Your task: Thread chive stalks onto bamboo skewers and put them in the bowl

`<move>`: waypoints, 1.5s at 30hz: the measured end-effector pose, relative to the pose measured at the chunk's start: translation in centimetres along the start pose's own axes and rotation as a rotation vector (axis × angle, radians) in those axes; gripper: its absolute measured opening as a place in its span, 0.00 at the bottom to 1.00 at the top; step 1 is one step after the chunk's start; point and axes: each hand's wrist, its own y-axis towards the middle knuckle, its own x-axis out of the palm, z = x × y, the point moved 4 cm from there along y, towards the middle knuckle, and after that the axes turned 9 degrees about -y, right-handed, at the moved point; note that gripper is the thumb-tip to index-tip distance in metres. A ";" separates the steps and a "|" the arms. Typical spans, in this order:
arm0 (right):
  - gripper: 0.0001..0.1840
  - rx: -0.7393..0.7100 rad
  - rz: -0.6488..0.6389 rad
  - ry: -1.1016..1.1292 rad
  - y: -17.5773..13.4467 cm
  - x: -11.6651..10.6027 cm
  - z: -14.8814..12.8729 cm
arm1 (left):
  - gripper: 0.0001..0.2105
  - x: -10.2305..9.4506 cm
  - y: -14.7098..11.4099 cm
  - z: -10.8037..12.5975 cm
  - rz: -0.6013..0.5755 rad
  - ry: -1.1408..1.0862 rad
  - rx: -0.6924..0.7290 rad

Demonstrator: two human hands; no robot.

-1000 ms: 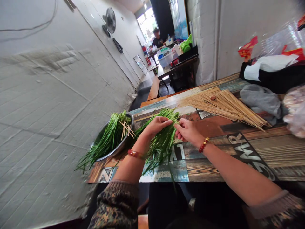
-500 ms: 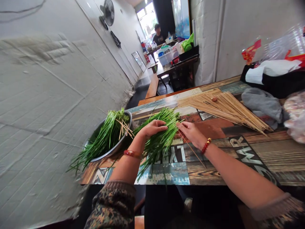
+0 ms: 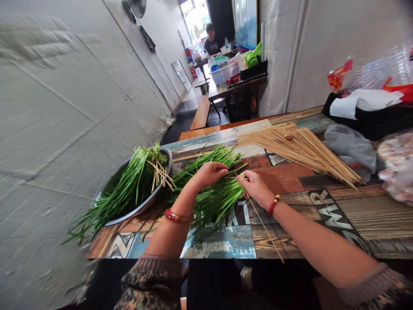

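Note:
Long green chives (image 3: 222, 150) lie in a loose pile on the wood-patterned table. My left hand (image 3: 211, 174) is over them, thumb and fingers closed around some stalks; the exact grip is partly hidden. To its right, my right hand (image 3: 257, 186) pinches the pale ends of a bunch of chives (image 3: 222, 196) together with a thin bamboo skewer (image 3: 266, 228). The skewer slants down toward the table's front edge. On the left, a metal basin (image 3: 135, 214) holds more chives, with several short skewer ends (image 3: 161, 174) sticking out from them.
Many bamboo skewers (image 3: 309, 150) lie fanned out at the back right, a small brown object (image 3: 288, 137) on top. Grey (image 3: 350, 144) and clear (image 3: 396, 165) plastic bags sit farther right. A white wall (image 3: 58, 129) borders the left. A person (image 3: 211, 41) sits at a far table.
My right hand has come slightly toward me, bringing chive ends away from the pile. The skewer's lower end now reaches the front edge. The whole view has shifted a little.

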 end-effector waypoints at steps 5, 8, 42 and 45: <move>0.11 -0.202 0.067 -0.416 0.1 -0.9 -0.9 | 0.15 0.6 -0.5 -1.8 0.259 -0.177 0.006; 0.12 -0.206 0.042 -0.413 0.4 -1.3 -0.7 | 0.13 1.7 0.2 -2.0 0.278 -0.180 0.022; 0.13 -0.245 0.133 -0.322 -1.1 -1.5 -2.0 | 0.12 4.0 -1.5 -3.0 0.260 -0.777 -0.065; 0.12 -0.248 0.125 -0.352 -1.2 -1.6 -2.3 | 0.11 4.0 -1.4 -3.1 0.268 -0.766 -0.068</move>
